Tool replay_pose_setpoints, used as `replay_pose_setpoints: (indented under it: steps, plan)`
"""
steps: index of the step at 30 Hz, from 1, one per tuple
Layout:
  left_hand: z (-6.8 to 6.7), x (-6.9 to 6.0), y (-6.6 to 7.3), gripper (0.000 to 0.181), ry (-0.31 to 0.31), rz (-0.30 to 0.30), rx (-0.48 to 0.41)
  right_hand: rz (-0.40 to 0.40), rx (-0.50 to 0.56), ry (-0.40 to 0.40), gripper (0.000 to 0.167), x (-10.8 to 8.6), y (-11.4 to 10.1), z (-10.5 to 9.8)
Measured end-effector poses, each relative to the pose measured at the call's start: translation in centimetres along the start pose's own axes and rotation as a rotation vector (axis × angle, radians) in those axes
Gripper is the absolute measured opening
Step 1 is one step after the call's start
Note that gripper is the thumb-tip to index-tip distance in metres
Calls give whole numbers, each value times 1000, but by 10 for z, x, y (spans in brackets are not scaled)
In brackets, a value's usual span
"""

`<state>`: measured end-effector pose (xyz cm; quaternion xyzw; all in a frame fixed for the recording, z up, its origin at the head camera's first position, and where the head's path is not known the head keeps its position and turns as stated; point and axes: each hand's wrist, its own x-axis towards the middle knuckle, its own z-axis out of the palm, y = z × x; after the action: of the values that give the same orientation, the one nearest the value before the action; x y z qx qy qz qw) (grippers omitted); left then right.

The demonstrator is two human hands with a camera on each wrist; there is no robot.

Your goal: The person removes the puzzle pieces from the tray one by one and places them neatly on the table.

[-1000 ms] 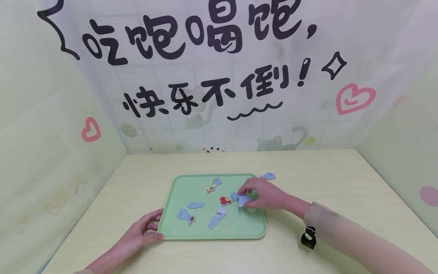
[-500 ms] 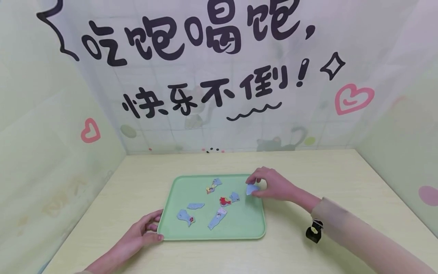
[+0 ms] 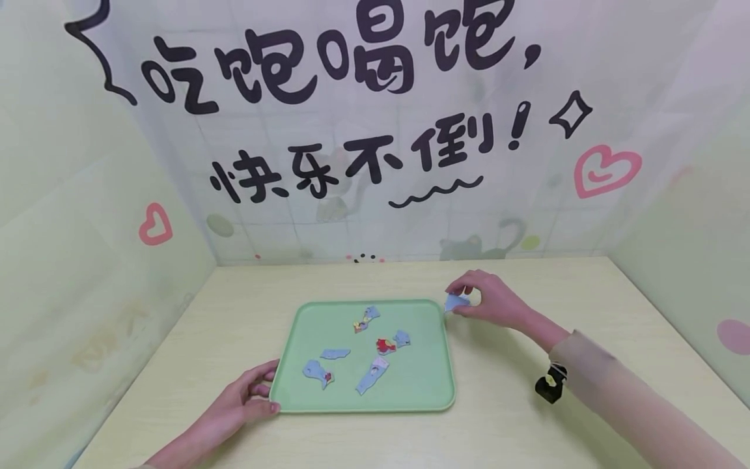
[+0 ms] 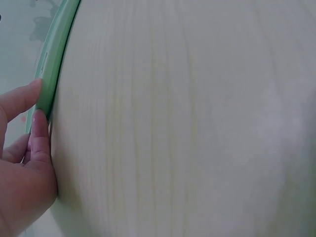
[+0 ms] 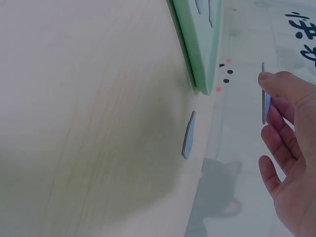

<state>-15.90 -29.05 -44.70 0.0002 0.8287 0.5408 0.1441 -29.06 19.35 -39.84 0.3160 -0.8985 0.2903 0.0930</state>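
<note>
My right hand [image 3: 492,299] pinches a flat blue puzzle piece [image 3: 454,303] between thumb and fingers, just past the back right corner of a green tray [image 3: 422,384]. In the right wrist view this piece [image 5: 263,106] is seen edge-on, raised off the table. Another blue piece [image 5: 189,136] lies on the table near the tray corner; in the head view the held piece and hand largely cover it. At the tray's front left corner my left hand [image 3: 246,394] grips the rim, thumb in front and fingers along the side; in the left wrist view its fingertips touch the rim [image 4: 52,74].
Several puzzle pieces lie scattered on the tray, among them a red and yellow one [image 3: 385,345], a long blue one [image 3: 372,376] and a forked one [image 3: 318,372]. The pale wooden table [image 3: 246,293] ends at a printed back wall [image 3: 293,234].
My right hand has carried the blue puzzle piece from over the tray's right part back and right, beyond the tray's corner. My left hand has stayed at the tray.
</note>
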Motion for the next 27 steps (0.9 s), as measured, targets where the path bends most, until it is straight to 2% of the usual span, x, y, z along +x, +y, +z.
replay_pose_setpoints:
  steps: [9, 17, 27]
  plan:
    - [0, 0, 1, 84, 3, -8, 3, 75, -3, 49, 36, -4, 28, -13]
    - [1, -1, 2, 84, 4, -19, 3, 135, -22, 60, 36, -7, 50, -19]
    - [1, -1, 3, 84, 5, -9, -4, 208, 6, 48, 39, -12, 74, -18]
